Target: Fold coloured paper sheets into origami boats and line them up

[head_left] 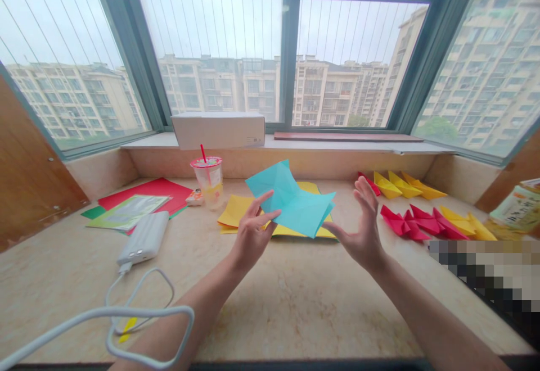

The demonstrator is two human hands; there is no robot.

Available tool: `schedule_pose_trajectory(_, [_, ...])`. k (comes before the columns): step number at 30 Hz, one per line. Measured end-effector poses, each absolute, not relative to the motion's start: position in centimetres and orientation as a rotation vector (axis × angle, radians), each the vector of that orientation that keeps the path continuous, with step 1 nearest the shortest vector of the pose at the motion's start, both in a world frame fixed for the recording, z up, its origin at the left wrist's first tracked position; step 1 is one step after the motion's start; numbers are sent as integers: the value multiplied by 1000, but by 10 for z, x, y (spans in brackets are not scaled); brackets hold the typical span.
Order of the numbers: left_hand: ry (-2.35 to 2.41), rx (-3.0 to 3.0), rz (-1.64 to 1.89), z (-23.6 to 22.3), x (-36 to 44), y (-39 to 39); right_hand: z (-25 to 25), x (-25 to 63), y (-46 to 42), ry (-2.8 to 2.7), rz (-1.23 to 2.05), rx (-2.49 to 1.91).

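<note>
A light-blue sheet of folded paper (295, 202) is held up above the counter, creased and partly opened out. My left hand (255, 233) grips its lower left side between thumb and fingers. On the other side, my right hand (360, 227) is open, fingers raised and spread, its thumb close to the paper's right corner; whether the thumb touches it I cannot tell. Beneath the blue piece lie yellow paper sheets (236, 211), partly covered by it.
Folded yellow boats (405, 184) and red folded pieces (426, 222) stand at the right. A drink cup (208, 182), red sheets (147, 195) and a white power bank (144, 236) with a looping cable (147, 310) are left. A white box (219, 130) rests on the sill.
</note>
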State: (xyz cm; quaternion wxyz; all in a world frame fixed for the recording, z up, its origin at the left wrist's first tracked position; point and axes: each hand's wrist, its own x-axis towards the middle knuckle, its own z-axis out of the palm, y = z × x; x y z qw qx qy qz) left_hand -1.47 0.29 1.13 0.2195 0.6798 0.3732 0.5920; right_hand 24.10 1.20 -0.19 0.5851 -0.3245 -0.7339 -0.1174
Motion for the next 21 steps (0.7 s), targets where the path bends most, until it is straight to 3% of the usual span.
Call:
schedule_pose_trajectory(5, [967, 1844, 1606, 11, -14, 2, -7, 235, 7, -2199, -274, -700])
schedule_pose_trajectory(15, [640, 1107, 1358, 1, 2, 2, -16, 224, 3, -2089, -272, -617])
schedule_pose_trajectory(21, [512, 1078, 1362, 11, 3, -8, -11, 221, 0, -2242, -305, -501])
